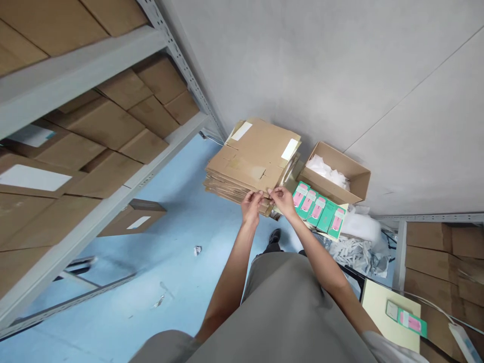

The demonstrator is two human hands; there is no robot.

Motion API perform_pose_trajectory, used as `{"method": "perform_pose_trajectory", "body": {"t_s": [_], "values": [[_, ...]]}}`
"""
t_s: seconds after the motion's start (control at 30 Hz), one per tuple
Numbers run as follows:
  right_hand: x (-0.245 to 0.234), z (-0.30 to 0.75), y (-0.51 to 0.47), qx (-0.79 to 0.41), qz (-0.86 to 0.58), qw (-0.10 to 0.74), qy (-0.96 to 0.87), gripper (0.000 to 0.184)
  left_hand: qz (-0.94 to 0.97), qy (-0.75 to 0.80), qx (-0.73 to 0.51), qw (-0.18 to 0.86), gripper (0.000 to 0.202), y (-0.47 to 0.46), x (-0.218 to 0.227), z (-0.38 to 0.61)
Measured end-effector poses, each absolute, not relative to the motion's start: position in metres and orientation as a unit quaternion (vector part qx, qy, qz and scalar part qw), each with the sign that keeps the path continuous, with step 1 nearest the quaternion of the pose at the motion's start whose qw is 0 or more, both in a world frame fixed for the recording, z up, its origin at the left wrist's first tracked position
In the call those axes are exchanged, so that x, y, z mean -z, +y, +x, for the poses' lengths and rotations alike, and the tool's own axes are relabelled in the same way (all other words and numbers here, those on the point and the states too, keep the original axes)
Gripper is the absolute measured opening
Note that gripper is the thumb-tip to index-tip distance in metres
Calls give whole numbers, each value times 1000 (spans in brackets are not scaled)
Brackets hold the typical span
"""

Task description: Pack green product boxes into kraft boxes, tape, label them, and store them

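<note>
A tall stack of flattened brown cardboard boxes (252,159) stands on the blue floor against the grey wall. My left hand (251,205) and my right hand (283,200) both reach to the stack's near edge, fingers pinched on the edge of an upper flattened sheet. The two hands almost touch each other. Just right of the stack lie several green and pink packets (319,208) in a row.
An open cardboard box (342,176) with white filling sits against the wall. A grey metal shelf rack (86,131) full of brown cartons fills the left. White packing scraps (359,252) lie at the right, near another shelf with cartons (442,262).
</note>
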State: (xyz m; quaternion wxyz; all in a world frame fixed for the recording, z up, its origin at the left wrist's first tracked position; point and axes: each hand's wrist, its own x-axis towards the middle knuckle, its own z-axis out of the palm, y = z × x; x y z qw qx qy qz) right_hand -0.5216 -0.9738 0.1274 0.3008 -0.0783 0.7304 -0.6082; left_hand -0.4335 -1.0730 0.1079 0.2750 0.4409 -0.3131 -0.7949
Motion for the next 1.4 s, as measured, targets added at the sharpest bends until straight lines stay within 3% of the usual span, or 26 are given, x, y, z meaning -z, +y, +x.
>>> {"method": "perform_pose_trajectory", "body": {"t_s": [0.23,0.4,0.57,0.83,1.0,1.17,1.4], "values": [[-138,-529,-981,623,-11,337,706,36,457,-316,784,277,55,-1072,-104,-427],[-152,-524,-982,638,6,333,694,36,518,-284,758,277,30,-1075,-111,-418],[-165,-513,-980,625,9,331,707,25,441,-191,841,249,20,-1097,-127,-428],[-186,-499,-957,622,-46,316,715,38,377,-187,867,265,5,-1124,-155,-447],[-226,-508,-871,662,-78,161,728,37,305,-258,873,280,19,-1114,-185,-448],[-263,-498,-752,653,10,-21,757,42,243,-380,850,271,28,-1077,-210,-490],[-277,-426,-587,523,201,-281,779,47,97,-511,854,-7,47,-916,-208,-541]]}}
